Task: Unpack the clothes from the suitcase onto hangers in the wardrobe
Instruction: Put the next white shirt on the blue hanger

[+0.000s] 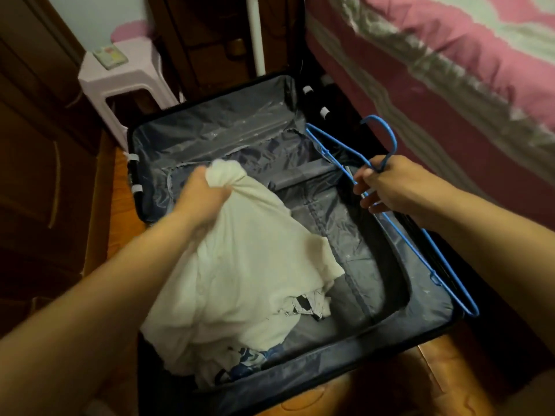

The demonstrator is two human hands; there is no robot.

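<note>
An open dark suitcase (390, 319) with grey lining lies on the wooden floor below me. My left hand (201, 193) grips a bunched corner of a white garment (249, 265) and holds it above the suitcase. The rest of the garment drapes down onto more clothes, some with a blue print (246, 360), at the near left of the case. My right hand (387, 184) holds a blue wire hanger (402, 232) near its hook, over the right side of the suitcase. The hanger's long bar slants down toward the near right corner.
A bed with a pink and pale green cover (450, 55) runs along the right. A pale pink plastic stool (126, 79) stands beyond the suitcase at the left. Dark wooden wardrobe doors (39, 160) fill the left edge. A white pole (255, 34) rises at the back.
</note>
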